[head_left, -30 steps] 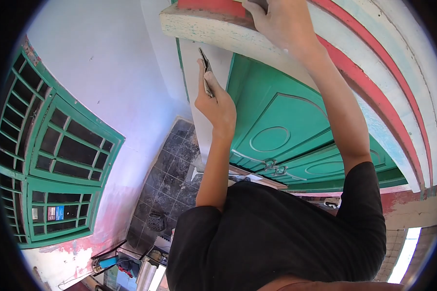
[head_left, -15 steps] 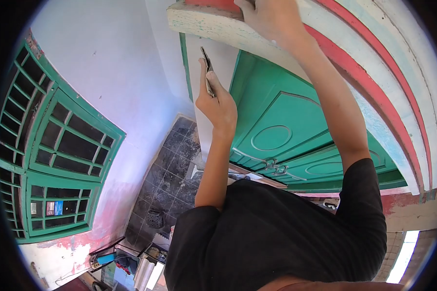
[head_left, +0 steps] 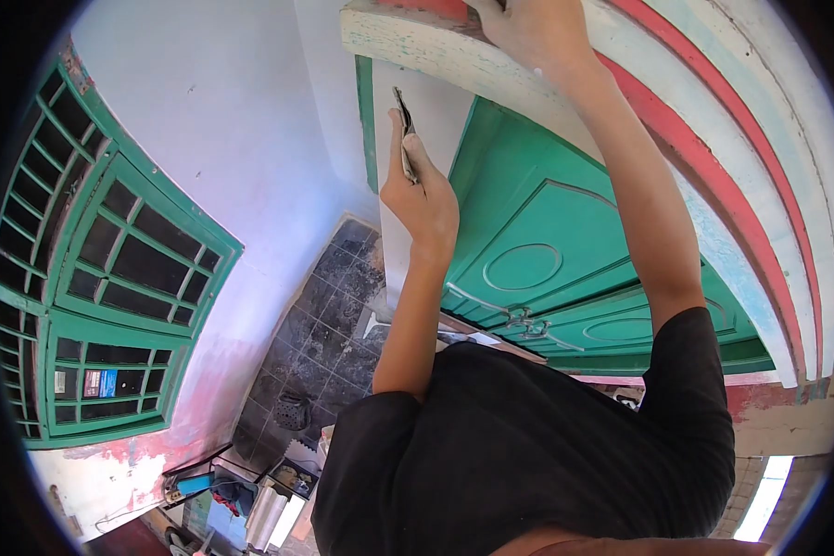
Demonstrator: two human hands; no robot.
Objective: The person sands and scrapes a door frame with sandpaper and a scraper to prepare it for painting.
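My left hand (head_left: 423, 208) is raised in front of the pale wall strip beside the green door (head_left: 547, 232). It is closed around a thin, flat piece (head_left: 405, 130) with dark and pale surfaces, seen edge-on; its exact kind does not show. Higher up, my right hand (head_left: 539, 35) reaches over the cream moulding (head_left: 435, 46) with chipped paint, next to a red painted patch (head_left: 435, 7). Its fingers are bent and partly cut off by the top of the view, so whatever they hold is hidden. A pale spot marks that wrist.
Curved red and white bands (head_left: 713, 120) arch on the right. A green barred window (head_left: 139, 259) is set in the white wall (head_left: 222, 120). Dark floor tiles (head_left: 324, 324) lie below, with a dark clog-like shoe (head_left: 293, 413) and a cluttered stand (head_left: 241, 496).
The view has shifted slightly, so the moulding and both hands appear a little further right. Both hands keep nearly the same pose, the left still gripping the thin piece.
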